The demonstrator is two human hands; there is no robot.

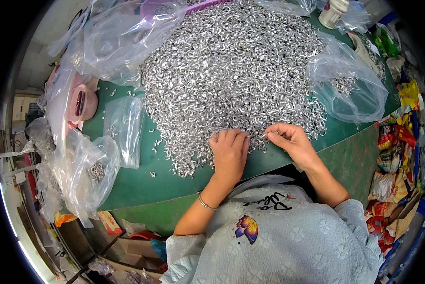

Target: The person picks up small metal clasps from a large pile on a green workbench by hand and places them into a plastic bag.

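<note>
A wide heap of small, shiny, curved metal pieces (231,61) covers most of the green table (170,187). At the heap's near edge, my left hand (230,154) rests with its fingers bent and close together. What its fingertips hold, if anything, is hidden against the metal. Just to its right, my right hand (293,143) pinches between thumb and forefinger what looks like one small curved metal piece (265,135). The two hands are a short distance apart, low over the near side of the heap.
Clear plastic bags with metal pieces lie left (94,170) and right (347,85). A pink basket (83,104) stands at the left. A white bottle (333,13) and a purple tray (208,5) are at the back. Colourful packages (392,161) lie beyond the table's right edge.
</note>
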